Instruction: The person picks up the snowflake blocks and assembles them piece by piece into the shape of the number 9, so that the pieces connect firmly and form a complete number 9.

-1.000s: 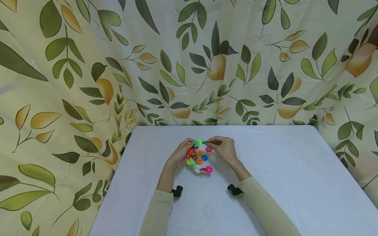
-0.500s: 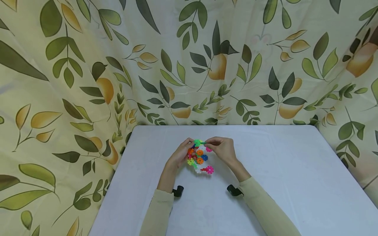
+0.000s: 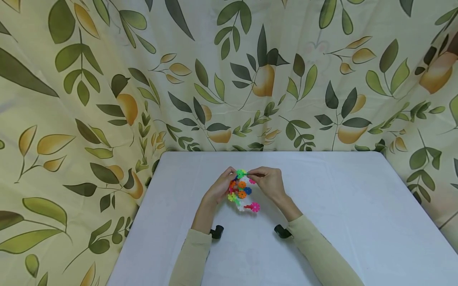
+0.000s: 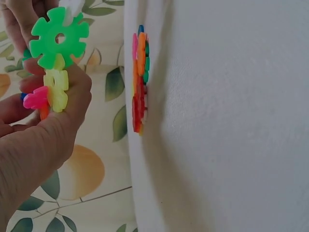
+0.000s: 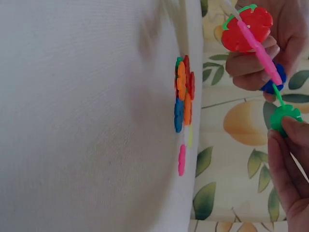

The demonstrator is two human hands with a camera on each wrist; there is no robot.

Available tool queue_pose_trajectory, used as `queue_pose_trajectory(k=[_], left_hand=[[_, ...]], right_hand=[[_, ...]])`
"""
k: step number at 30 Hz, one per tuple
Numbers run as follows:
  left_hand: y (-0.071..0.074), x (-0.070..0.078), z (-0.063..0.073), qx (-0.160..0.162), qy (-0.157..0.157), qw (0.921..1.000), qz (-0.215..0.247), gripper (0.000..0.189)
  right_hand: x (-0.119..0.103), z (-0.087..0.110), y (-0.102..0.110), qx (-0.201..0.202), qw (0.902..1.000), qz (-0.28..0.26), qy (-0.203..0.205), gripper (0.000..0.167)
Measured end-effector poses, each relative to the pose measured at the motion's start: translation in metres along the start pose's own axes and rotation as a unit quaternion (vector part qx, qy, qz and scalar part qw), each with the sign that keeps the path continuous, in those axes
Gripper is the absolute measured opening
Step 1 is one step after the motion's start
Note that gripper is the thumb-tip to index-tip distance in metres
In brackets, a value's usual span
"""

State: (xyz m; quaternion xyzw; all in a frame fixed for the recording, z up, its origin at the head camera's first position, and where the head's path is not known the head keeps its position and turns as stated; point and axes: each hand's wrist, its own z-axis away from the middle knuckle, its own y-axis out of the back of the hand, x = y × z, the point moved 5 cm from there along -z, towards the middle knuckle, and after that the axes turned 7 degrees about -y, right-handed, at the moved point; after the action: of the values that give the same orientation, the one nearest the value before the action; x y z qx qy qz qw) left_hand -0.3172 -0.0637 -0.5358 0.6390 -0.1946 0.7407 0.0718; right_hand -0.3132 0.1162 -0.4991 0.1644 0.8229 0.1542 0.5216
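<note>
My left hand (image 3: 218,190) grips a joined cluster of notched plastic flower discs above the far part of the table. In the left wrist view, a bright green disc (image 4: 46,43) stands on a yellow disc (image 4: 58,99), with a pink disc (image 4: 36,98) beside it. A red disc (image 5: 256,31), a pink one (image 5: 260,52) and a blue one (image 5: 280,79) show in the right wrist view. There my right hand (image 5: 292,164) pinches a darker green disc (image 5: 282,118) between thumb and finger, its edge meeting the cluster's bright green disc.
Several loose flower discs lie close together on the white table (image 3: 322,198) below the hands, among them an orange disc (image 3: 242,194), a blue one (image 3: 248,191) and a pink one (image 3: 255,207). A leaf-patterned curtain (image 3: 229,79) hangs behind the table's far edge.
My hands have drawn slightly closer together, the left shifting a little right and the right a little left. Both keep their hold on the discs.
</note>
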Motion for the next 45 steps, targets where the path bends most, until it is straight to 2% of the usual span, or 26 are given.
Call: queue_pose_trajectory(k=[5,12,16,19,23,26,28,31,35,39,45], left_hand=[[-0.001,0.001,0.0,0.002,-0.006,1.0,-0.004,0.015],[0.0,-0.001,0.0,-0.001,-0.015,0.9999,0.007,0.016],[0.0,0.0,0.0,0.003,-0.021,0.9998,-0.003,0.017],[0.002,0.001,0.001,0.011,-0.014,0.9998,-0.011,0.02],[0.003,0.002,0.002,0.011,-0.004,0.9997,-0.021,0.025],[0.006,0.003,0.002,0.016,-0.005,0.9996,-0.022,0.028],[0.008,0.004,0.002,0.024,-0.007,0.9995,-0.021,0.028],[0.01,0.004,0.002,0.034,-0.012,0.9989,-0.03,0.025],[0.011,0.006,0.004,0.041,-0.013,0.9984,-0.036,0.024],[0.011,0.007,0.005,0.039,-0.019,0.9985,-0.033,0.022],[0.012,0.008,0.005,0.025,-0.038,0.9984,-0.034,0.015]], right_hand=[[-0.004,-0.002,-0.002,0.003,0.9989,0.031,0.035,0.01],[-0.008,-0.001,-0.007,0.002,0.9967,0.051,0.063,0.012],[-0.01,-0.002,-0.006,0.004,0.9962,0.051,0.071,0.013],[-0.011,-0.003,-0.005,-0.002,0.9966,0.047,0.068,0.012],[-0.006,-0.006,-0.003,-0.019,0.9984,0.038,0.037,0.016],[0.004,-0.008,-0.003,-0.035,0.9981,0.049,-0.009,0.018],[0.013,-0.009,-0.004,-0.046,0.9951,0.075,-0.045,0.018],[0.026,-0.01,-0.005,-0.072,0.9842,0.118,-0.111,0.019],[0.042,-0.009,-0.01,-0.121,0.9616,0.165,-0.183,0.03],[0.051,-0.011,-0.015,-0.149,0.9487,0.203,-0.191,0.035],[0.057,-0.013,-0.018,-0.142,0.9493,0.215,-0.18,0.024]])
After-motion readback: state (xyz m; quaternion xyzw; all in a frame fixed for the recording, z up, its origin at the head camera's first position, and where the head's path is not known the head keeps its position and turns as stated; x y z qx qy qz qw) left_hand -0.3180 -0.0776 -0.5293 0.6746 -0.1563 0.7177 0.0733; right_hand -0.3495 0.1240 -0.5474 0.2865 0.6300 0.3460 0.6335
